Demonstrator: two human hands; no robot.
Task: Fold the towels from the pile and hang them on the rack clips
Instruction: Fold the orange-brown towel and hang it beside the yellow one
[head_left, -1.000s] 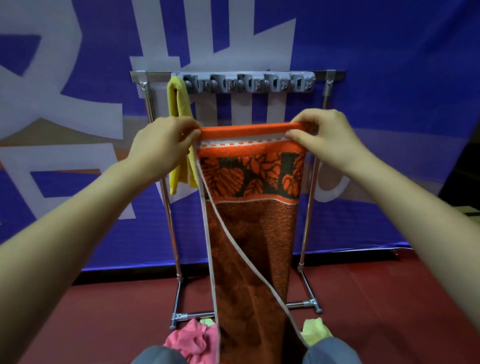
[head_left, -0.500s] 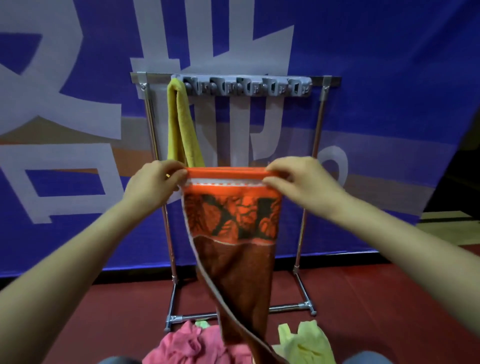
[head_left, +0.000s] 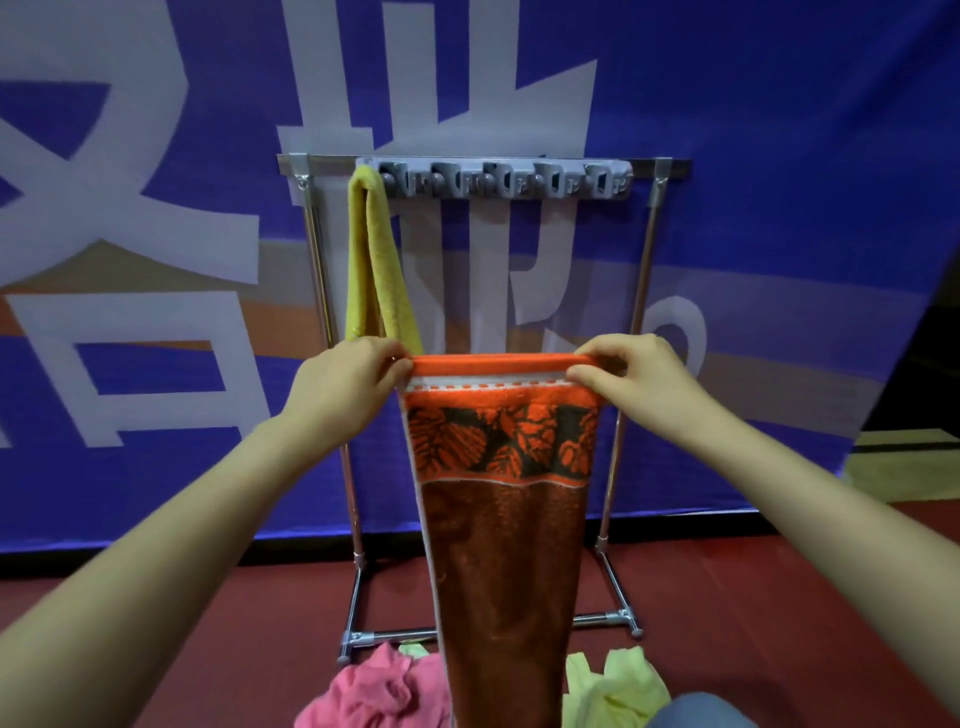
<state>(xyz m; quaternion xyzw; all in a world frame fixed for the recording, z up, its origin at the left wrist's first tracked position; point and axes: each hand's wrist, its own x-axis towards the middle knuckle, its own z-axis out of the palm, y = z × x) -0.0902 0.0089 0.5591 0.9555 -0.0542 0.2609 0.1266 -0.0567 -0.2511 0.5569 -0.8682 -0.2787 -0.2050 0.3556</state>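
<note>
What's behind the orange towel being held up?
The rack stands behind the orange towel; the middle of its base bar is covered. A pink towel and a pale green towel show either side of its foot; whatever lies between them is hidden.

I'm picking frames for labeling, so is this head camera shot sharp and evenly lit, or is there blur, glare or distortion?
Head view: the orange towel and the left hand and right hand pinching it are fairly sharp; the rack clips look soft; wide-angle stretch splays the rack poles and forearms; light is dim and even, no strong glare.
</note>
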